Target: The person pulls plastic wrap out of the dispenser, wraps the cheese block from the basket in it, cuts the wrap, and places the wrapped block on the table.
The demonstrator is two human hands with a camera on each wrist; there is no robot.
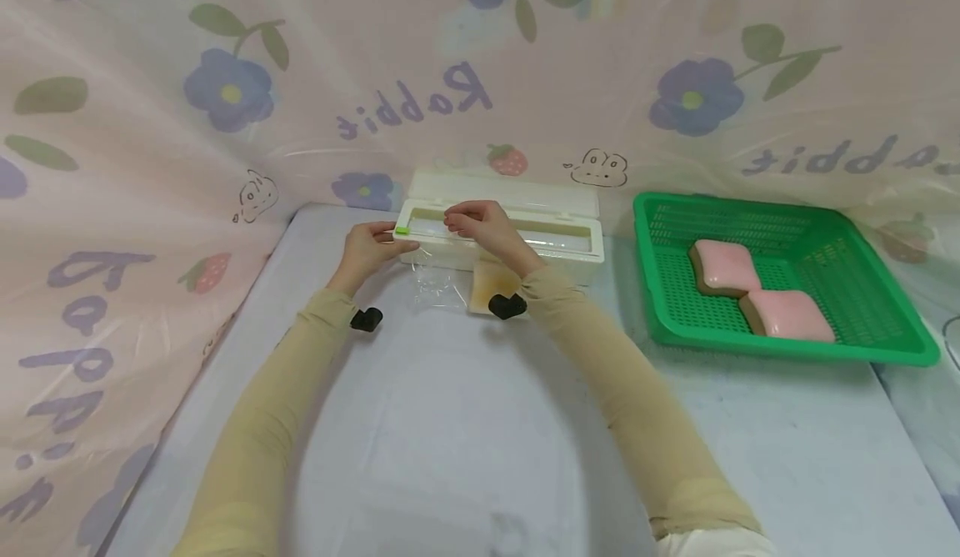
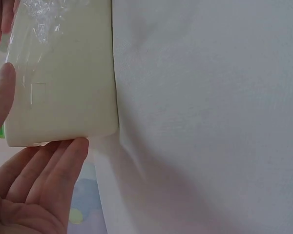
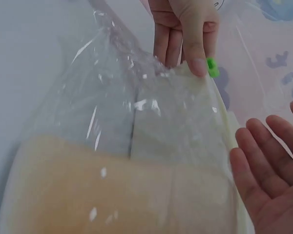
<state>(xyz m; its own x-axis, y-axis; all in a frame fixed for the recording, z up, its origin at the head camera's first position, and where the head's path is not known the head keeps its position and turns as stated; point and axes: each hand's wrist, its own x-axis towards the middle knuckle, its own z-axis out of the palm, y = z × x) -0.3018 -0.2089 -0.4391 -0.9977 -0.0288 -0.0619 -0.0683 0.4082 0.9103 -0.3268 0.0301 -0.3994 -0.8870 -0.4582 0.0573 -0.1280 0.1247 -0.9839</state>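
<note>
A cream cling film dispenser lies lengthwise near the back wall, its long lid raised. My left hand grips its left end, thumb on the front side and fingers against the end face, beside a green slider. Above the dispenser's opening is my right hand, its fingers relaxed and bent, with nothing visible between them. Clear film hangs down the dispenser's front and over a tan, bread-like slice in front of it. In the head view the right wrist partly hides that slice.
To the right stands a green plastic basket with two pink-topped, bread-like pieces inside. A patterned curtain hangs behind and to the left of the white tabletop. Small black pieces sit at both wrists.
</note>
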